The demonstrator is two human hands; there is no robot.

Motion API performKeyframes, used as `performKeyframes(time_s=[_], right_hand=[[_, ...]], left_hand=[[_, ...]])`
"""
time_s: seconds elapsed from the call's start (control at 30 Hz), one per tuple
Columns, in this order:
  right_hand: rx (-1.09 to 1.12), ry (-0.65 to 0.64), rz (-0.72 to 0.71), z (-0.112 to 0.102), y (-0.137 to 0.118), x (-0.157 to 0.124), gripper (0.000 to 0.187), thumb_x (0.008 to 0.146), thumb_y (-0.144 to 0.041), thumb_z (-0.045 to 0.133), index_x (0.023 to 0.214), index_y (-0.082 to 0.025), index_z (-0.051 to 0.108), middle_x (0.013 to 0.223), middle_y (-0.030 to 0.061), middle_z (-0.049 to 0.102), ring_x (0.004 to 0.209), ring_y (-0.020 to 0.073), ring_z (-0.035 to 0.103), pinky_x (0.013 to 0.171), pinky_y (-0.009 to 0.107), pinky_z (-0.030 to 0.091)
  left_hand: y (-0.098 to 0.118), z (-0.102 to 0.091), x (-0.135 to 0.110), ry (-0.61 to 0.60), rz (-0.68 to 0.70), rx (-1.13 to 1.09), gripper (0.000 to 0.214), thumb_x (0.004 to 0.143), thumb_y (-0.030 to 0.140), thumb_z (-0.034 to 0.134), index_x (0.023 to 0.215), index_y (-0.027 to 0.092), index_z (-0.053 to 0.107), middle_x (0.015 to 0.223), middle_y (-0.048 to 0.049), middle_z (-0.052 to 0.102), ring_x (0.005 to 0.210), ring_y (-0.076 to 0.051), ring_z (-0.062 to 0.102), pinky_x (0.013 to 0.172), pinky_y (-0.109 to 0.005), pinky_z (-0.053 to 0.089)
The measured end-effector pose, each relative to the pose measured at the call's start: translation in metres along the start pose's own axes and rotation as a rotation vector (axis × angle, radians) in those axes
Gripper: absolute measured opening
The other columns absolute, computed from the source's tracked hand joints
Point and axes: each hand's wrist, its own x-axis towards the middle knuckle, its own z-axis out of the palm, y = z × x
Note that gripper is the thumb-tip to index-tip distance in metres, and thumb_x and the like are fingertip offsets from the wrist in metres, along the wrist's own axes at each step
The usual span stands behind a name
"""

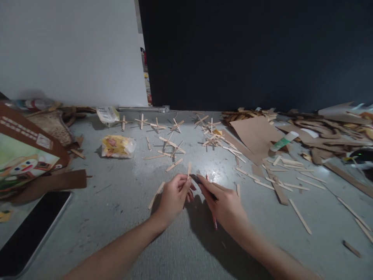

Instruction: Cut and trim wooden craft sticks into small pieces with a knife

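At frame centre the left hand [174, 197] pinches a wooden stick [189, 169], its tip poking above the fingers, just left of the right hand [225, 205], clenched on a red pencil [215, 222]. A dark thing [197, 180] at its fingertips is unclear.

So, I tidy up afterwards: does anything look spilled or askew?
Yes. Craft sticks lie scattered across the grey table, cardboard scraps pile up at the right, and a glue stick lies sideways on a cardboard sheet. The left hand pinches one craft stick; the right hand grips a red tool.
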Motion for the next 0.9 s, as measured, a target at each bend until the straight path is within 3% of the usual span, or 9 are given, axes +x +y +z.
performKeyframes(time_s=[0.4,0.63,0.9], right_hand=[[0.013,-0.031,0.010,-0.0020,-0.0016,-0.0005,0.043,0.112,-0.032,0.043,0.137,-0.016,0.073,0.082,0.0077,0.080,0.055,0.0146,0.069,0.056,0.023,0.049],[-0.031,-0.063,0.008,-0.0031,0.0007,-0.0007,0.043,0.111,-0.030,0.042,0.140,-0.020,0.072,0.084,0.0073,0.081,0.061,0.0157,0.073,0.057,0.023,0.049],[-0.038,-0.140,0.076,-0.0062,-0.0048,-0.0008,0.043,0.110,-0.030,0.043,0.142,-0.023,0.070,0.084,0.0066,0.081,0.057,0.0162,0.071,0.054,0.023,0.046]], left_hand=[[-0.0018,0.0000,-0.0004,0.012,-0.016,0.008,0.042,0.092,0.062,0.062,0.095,0.020,0.060,0.073,-0.0009,0.070,0.053,-0.015,0.064,0.052,-0.026,0.050],[-0.0028,-0.0002,-0.0011,0.006,0.008,0.089,0.040,0.096,0.060,0.058,0.095,0.021,0.061,0.074,-0.0009,0.069,0.054,-0.014,0.062,0.053,-0.025,0.049],[-0.0001,-0.0027,-0.0056,0.060,0.104,0.334,0.022,0.100,0.040,0.053,0.091,0.022,0.062,0.063,0.0023,0.063,0.056,-0.016,0.060,0.059,-0.026,0.043]])
